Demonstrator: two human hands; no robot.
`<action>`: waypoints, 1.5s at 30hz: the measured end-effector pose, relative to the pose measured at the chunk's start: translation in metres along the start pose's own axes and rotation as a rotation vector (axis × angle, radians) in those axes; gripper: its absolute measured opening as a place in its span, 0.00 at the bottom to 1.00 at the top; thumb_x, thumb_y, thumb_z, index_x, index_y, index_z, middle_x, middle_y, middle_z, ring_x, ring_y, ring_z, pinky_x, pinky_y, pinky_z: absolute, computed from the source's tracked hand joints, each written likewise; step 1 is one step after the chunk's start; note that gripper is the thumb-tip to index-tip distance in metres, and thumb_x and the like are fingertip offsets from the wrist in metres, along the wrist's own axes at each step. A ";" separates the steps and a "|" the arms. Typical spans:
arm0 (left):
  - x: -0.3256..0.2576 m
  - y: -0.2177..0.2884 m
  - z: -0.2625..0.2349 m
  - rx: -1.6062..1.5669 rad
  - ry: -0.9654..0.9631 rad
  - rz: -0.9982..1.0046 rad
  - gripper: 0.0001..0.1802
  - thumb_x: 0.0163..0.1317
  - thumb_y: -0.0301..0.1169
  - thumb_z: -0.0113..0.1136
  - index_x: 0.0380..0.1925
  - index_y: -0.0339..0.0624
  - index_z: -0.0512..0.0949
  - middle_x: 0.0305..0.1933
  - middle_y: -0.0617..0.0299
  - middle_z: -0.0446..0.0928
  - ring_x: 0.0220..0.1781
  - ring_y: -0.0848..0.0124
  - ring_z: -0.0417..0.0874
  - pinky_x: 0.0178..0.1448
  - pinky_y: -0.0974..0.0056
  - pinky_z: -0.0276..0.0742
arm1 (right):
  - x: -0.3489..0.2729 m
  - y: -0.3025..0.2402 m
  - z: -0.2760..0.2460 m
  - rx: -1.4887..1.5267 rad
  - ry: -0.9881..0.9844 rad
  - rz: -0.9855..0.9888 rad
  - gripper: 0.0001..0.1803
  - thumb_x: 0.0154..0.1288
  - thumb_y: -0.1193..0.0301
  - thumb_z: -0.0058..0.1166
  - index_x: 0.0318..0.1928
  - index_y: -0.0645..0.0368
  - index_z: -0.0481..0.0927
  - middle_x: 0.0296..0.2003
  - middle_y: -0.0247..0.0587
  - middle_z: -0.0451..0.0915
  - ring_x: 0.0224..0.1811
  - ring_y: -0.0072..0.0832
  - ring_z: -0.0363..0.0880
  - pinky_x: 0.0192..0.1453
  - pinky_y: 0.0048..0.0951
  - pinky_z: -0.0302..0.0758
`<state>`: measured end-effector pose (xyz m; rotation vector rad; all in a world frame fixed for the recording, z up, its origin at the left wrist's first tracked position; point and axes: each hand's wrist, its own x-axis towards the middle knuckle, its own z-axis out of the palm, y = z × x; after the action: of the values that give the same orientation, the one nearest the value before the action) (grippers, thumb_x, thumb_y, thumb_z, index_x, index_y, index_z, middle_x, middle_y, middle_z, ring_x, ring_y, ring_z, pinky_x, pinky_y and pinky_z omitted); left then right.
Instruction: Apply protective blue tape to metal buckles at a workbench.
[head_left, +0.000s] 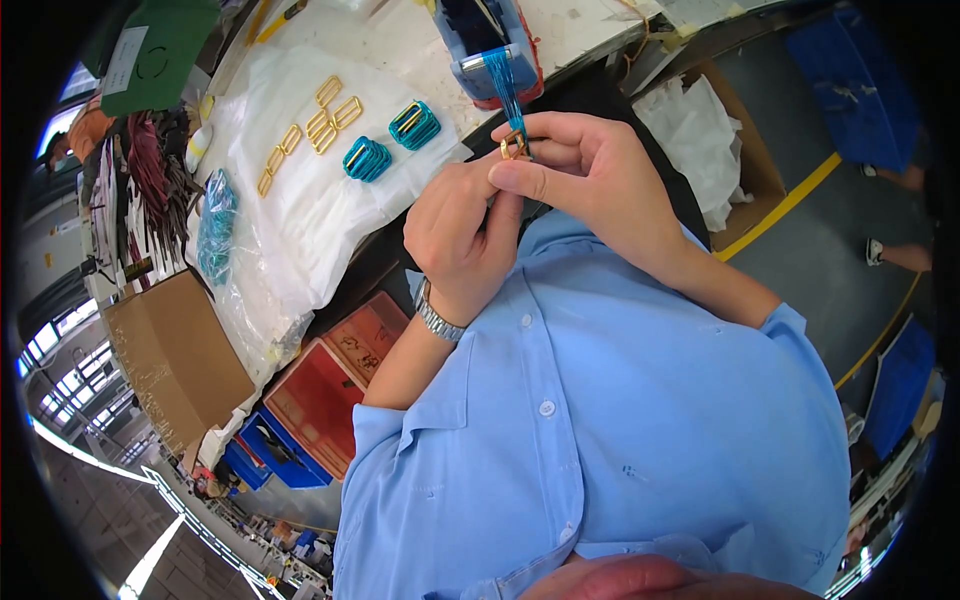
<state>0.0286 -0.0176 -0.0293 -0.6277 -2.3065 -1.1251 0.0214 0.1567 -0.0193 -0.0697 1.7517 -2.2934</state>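
In front of my chest, both hands meet at a small gold buckle (pixel 513 147). My right hand (pixel 605 165) pinches it between thumb and index finger. My left hand (pixel 455 225), with a metal watch at the wrist, is closed against its near left side; its fingertips are partly hidden. A bundle of teal strands (pixel 503 80) runs from the buckle up over the front of a blue-grey tape dispenser (pixel 488 45). To the left lie two rectangular pieces wrapped in teal strands, one nearer (pixel 366 159) and one farther (pixel 414 125), plus several bare gold slide buckles (pixel 320 132).
White sheeting (pixel 330 220) covers the worktable. A plastic bag of teal strands (pixel 216 225), dark red strands (pixel 160 165) and a cardboard box (pixel 180 355) are at left. Red trays (pixel 320 395) sit below the table edge. A carton with white plastic (pixel 695 150) stands at right.
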 end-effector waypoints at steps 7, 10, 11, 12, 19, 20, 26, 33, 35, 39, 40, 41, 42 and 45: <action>0.021 -0.006 -0.005 -0.244 -0.184 -0.398 0.04 0.71 0.23 0.70 0.41 0.33 0.88 0.31 0.57 0.87 0.29 0.71 0.88 0.35 0.67 0.82 | 0.006 0.016 -0.001 0.001 0.015 -0.010 0.23 0.79 0.60 0.68 0.60 0.67 0.86 0.32 0.31 0.90 0.31 0.10 0.76 0.34 0.19 0.72; 0.052 -0.014 -0.009 -0.333 -0.322 -0.504 0.10 0.76 0.29 0.69 0.40 0.30 0.87 0.29 0.62 0.86 0.28 0.77 0.88 0.34 0.72 0.83 | 0.009 0.024 -0.005 0.126 -0.014 -0.002 0.21 0.81 0.61 0.65 0.61 0.67 0.85 0.34 0.32 0.91 0.32 0.11 0.78 0.33 0.19 0.72; 0.059 -0.016 -0.012 -0.344 -0.401 -0.571 0.10 0.76 0.30 0.69 0.39 0.31 0.88 0.29 0.62 0.86 0.28 0.77 0.88 0.34 0.72 0.82 | 0.009 0.025 -0.006 0.117 -0.040 0.001 0.21 0.81 0.63 0.64 0.62 0.67 0.84 0.37 0.34 0.91 0.36 0.13 0.82 0.36 0.20 0.75; 0.065 -0.018 -0.014 -0.355 -0.481 -0.636 0.11 0.76 0.31 0.68 0.39 0.31 0.88 0.29 0.62 0.87 0.29 0.78 0.88 0.34 0.72 0.82 | 0.009 0.026 -0.007 0.108 -0.064 0.005 0.21 0.81 0.64 0.63 0.64 0.67 0.84 0.39 0.35 0.92 0.40 0.15 0.87 0.40 0.20 0.79; 0.087 -0.032 -0.019 -0.547 -0.591 -0.791 0.14 0.78 0.35 0.69 0.36 0.34 0.87 0.25 0.67 0.81 0.23 0.80 0.79 0.26 0.72 0.76 | 0.027 0.023 -0.023 -0.010 -0.076 -0.084 0.24 0.75 0.74 0.66 0.68 0.67 0.81 0.45 0.41 0.93 0.50 0.25 0.92 0.60 0.29 0.85; 0.089 -0.034 -0.020 -0.602 -0.610 -0.830 0.14 0.78 0.35 0.69 0.37 0.34 0.87 0.25 0.67 0.81 0.22 0.80 0.79 0.26 0.72 0.76 | 0.030 0.022 -0.024 0.007 -0.094 -0.124 0.25 0.73 0.75 0.68 0.67 0.67 0.81 0.46 0.42 0.93 0.50 0.25 0.92 0.60 0.29 0.85; 0.099 -0.033 -0.031 -0.758 -0.614 -1.040 0.13 0.77 0.36 0.70 0.39 0.34 0.87 0.26 0.66 0.80 0.21 0.78 0.79 0.23 0.70 0.76 | 0.038 0.014 -0.022 -0.012 -0.151 -0.162 0.26 0.70 0.74 0.73 0.65 0.68 0.83 0.48 0.45 0.94 0.49 0.24 0.92 0.56 0.27 0.86; 0.106 -0.048 -0.032 -0.888 -0.698 -1.205 0.13 0.78 0.35 0.68 0.36 0.36 0.86 0.25 0.66 0.78 0.21 0.76 0.79 0.22 0.70 0.75 | 0.036 0.020 -0.013 -0.028 -0.022 -0.218 0.23 0.70 0.72 0.74 0.61 0.69 0.85 0.43 0.43 0.94 0.46 0.24 0.93 0.53 0.25 0.86; 0.111 -0.047 -0.030 -0.874 -0.704 -1.234 0.12 0.78 0.34 0.68 0.36 0.37 0.86 0.25 0.67 0.78 0.21 0.77 0.79 0.22 0.70 0.74 | 0.039 0.020 -0.013 -0.006 -0.035 -0.222 0.23 0.70 0.71 0.74 0.61 0.69 0.85 0.43 0.42 0.94 0.46 0.24 0.93 0.52 0.26 0.86; 0.111 -0.047 -0.027 -0.929 -0.693 -1.305 0.11 0.78 0.34 0.69 0.37 0.38 0.86 0.26 0.68 0.78 0.22 0.77 0.78 0.23 0.70 0.72 | 0.042 0.021 -0.015 -0.014 -0.032 -0.222 0.21 0.71 0.69 0.74 0.58 0.69 0.87 0.41 0.42 0.94 0.44 0.23 0.93 0.51 0.25 0.86; 0.110 -0.042 -0.023 -0.939 -0.635 -1.370 0.12 0.78 0.36 0.68 0.36 0.40 0.85 0.25 0.70 0.76 0.21 0.80 0.75 0.22 0.72 0.69 | 0.042 0.020 -0.015 -0.014 -0.035 -0.222 0.21 0.71 0.69 0.74 0.58 0.69 0.87 0.41 0.42 0.94 0.44 0.23 0.93 0.51 0.25 0.86; 0.110 -0.038 -0.021 -0.946 -0.577 -1.434 0.13 0.79 0.38 0.67 0.36 0.42 0.83 0.24 0.73 0.73 0.21 0.82 0.72 0.21 0.75 0.67 | 0.043 0.019 -0.016 -0.020 -0.015 -0.212 0.20 0.71 0.69 0.75 0.57 0.68 0.88 0.40 0.42 0.94 0.42 0.22 0.92 0.50 0.24 0.85; 0.107 -0.039 -0.022 -0.945 -0.574 -1.434 0.13 0.79 0.38 0.67 0.36 0.42 0.83 0.24 0.73 0.73 0.21 0.82 0.72 0.21 0.75 0.67 | 0.043 0.018 -0.016 -0.027 0.004 -0.201 0.19 0.71 0.68 0.75 0.55 0.68 0.89 0.38 0.42 0.93 0.41 0.21 0.92 0.49 0.23 0.85; 0.094 -0.041 -0.023 -0.910 -0.506 -1.378 0.13 0.80 0.38 0.67 0.39 0.40 0.83 0.25 0.71 0.75 0.22 0.81 0.74 0.23 0.73 0.71 | 0.043 0.011 -0.015 -0.073 0.008 -0.201 0.19 0.70 0.67 0.76 0.53 0.69 0.90 0.36 0.42 0.93 0.37 0.20 0.91 0.46 0.22 0.84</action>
<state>-0.0629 -0.0414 0.0167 0.7243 -2.4318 -2.9619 -0.0216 0.1586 -0.0386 -0.2622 1.9115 -2.3663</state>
